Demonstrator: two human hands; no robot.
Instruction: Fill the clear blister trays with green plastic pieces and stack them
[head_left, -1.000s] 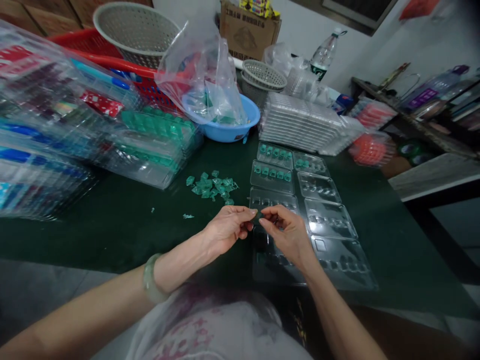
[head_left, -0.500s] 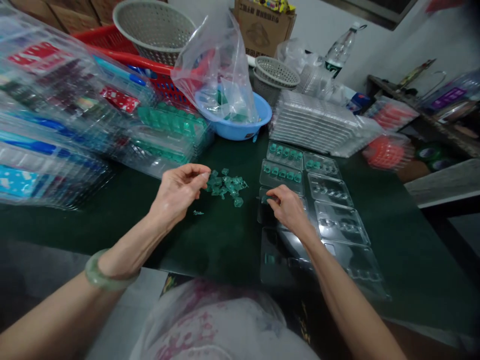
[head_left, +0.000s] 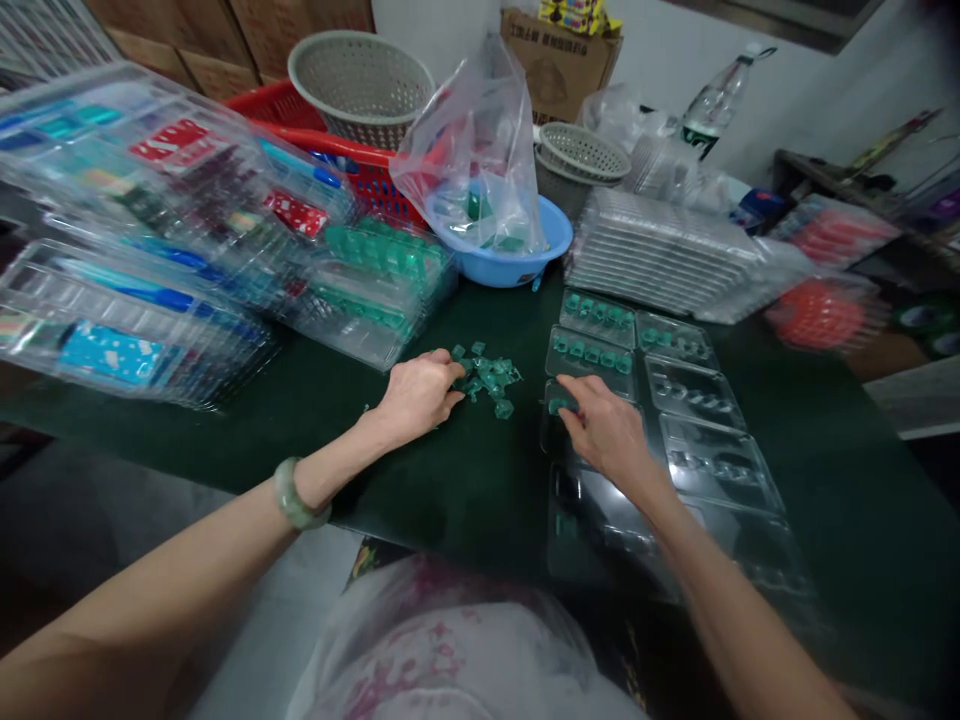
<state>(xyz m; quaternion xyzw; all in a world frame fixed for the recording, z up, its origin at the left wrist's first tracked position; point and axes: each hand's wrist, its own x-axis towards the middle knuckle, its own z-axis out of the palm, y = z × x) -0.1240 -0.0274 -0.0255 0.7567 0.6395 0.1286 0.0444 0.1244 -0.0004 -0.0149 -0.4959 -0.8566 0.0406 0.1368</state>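
My left hand [head_left: 424, 393] is at the near left edge of a loose pile of small translucent green plastic pieces [head_left: 491, 378], fingers curled around one at the edge. Its fingertips partly hide that piece. My right hand [head_left: 607, 430] reaches over a shallow clear plastic tray [head_left: 550, 436], thumb and forefinger at a green plastic piece [head_left: 557, 406] in its left part. The hand covers much of this tray. Just beyond, another clear tray [head_left: 592, 357] holds a row of green pieces. A bangle [head_left: 295, 495] circles my left wrist.
More clear trays [head_left: 721, 462] lie in two columns on the dark green table [head_left: 480, 500]. Stacked clear packaging [head_left: 682, 250] stands behind them. A blue basin [head_left: 555, 235] holds a plastic bag. Filled blister packs [head_left: 202, 220] crowd the left, before a red basket [head_left: 375, 185].
My left hand has come down to the pile's edge from beside it. My right hand stays at the same tray, its fingers a little wider apart. The camera view has shifted left.
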